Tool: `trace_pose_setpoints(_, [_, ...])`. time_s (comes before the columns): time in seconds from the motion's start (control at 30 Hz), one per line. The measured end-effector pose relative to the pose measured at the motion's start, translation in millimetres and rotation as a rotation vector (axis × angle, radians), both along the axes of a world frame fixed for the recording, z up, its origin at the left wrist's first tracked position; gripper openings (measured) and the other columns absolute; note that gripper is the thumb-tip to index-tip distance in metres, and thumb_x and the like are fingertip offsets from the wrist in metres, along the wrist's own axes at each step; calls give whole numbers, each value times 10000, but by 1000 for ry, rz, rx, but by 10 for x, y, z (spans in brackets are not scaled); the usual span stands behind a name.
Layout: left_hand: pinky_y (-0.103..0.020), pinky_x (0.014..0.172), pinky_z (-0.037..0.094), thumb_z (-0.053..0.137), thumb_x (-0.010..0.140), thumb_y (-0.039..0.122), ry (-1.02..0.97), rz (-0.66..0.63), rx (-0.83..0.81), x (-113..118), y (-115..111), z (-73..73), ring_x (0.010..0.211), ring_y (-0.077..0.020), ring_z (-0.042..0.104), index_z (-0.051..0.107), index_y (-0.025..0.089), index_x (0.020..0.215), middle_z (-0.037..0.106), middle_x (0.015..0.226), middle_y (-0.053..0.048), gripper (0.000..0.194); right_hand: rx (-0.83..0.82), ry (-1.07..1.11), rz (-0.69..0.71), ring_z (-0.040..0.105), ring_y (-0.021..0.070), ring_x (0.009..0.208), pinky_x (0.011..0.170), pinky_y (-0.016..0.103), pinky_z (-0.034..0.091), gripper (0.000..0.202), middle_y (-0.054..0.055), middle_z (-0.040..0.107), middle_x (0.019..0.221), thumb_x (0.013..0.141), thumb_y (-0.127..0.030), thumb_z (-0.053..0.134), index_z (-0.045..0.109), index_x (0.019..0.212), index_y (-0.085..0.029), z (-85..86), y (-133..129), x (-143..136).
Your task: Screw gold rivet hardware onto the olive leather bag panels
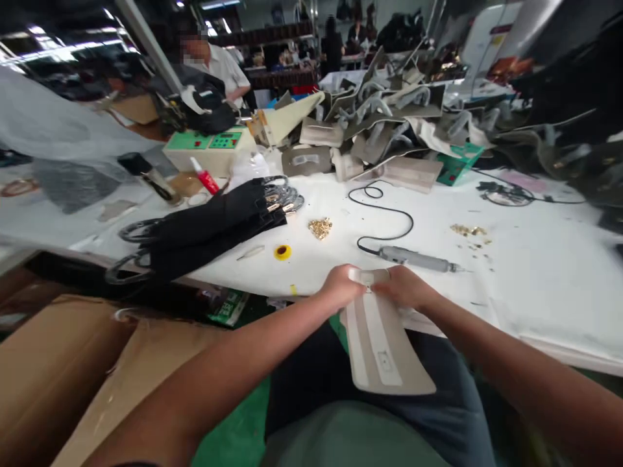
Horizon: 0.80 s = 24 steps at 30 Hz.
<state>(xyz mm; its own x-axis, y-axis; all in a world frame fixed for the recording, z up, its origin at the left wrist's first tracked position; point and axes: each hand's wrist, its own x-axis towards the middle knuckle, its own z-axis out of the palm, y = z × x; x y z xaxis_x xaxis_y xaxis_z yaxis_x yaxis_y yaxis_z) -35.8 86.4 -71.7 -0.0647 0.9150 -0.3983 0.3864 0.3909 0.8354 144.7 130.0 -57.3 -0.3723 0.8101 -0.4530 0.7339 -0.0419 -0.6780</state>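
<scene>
Both my hands grip the far end of a beige leather panel (409, 363) with pale reinforcing strips, which hangs over the table edge above my lap. My left hand (342, 285) is closed on its left side, and my right hand (406, 287) is closed on its right side. The thumbs meet near a small dark fitting on the strip; the fingers beneath are hidden. Just beyond my right hand lies a grey electric screwdriver (416, 258) with a black cord. A pile of small gold-coloured hardware (320, 227) sits past my left hand.
A yellow tape roll (282, 251) and black straps (209, 224) lie to the left. Beige leather pieces (374, 123) are heaped at the back, beside a control box (209, 146). More gold parts (468, 230) are at right. Cardboard boxes (63, 350) stand lower left. A person (221, 65) works behind.
</scene>
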Motion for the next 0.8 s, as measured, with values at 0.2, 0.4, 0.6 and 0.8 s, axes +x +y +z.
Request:
trace_pose_setpoints(0.2, [-322, 800, 563, 776, 679, 132, 258, -169, 131, -40, 8, 114, 899, -238, 723, 736, 193, 1014, 773, 932, -28, 343, -35, -12, -50, 599, 190, 626, 508, 259, 403, 146, 30, 650, 648, 715, -306, 666, 638, 638, -185, -47, 13, -3])
trace_pose_setpoints(0.4, [-446, 1120, 453, 786, 746, 174, 449, -257, 398, -58, -73, 151, 1307, -296, 556, 671, 222, 1261, 643, 1366, -97, 529, -53, 1, -60, 632, 210, 639, 512, 271, 417, 129, 55, 702, 683, 740, -270, 657, 628, 638, -197, -7, 0, -35])
trace_pose_setpoints(0.6, [-463, 1086, 484, 752, 814, 205, 441, -324, 529, -49, -113, 25, 1231, -274, 601, 773, 239, 998, 729, 1257, -55, 188, -26, -51, -37, 645, 207, 687, 529, 251, 406, 129, 50, 710, 695, 740, -287, 698, 655, 667, -190, 69, 28, -57])
trace_pose_setpoints(0.8, [-502, 1060, 480, 739, 825, 269, 450, -329, 548, -103, -29, -56, 1223, -304, 607, 782, 251, 1019, 748, 1263, -47, 199, 23, -90, -42, 657, 191, 715, 560, 239, 402, 168, 36, 720, 719, 768, -352, 718, 705, 722, -190, 123, 29, -50])
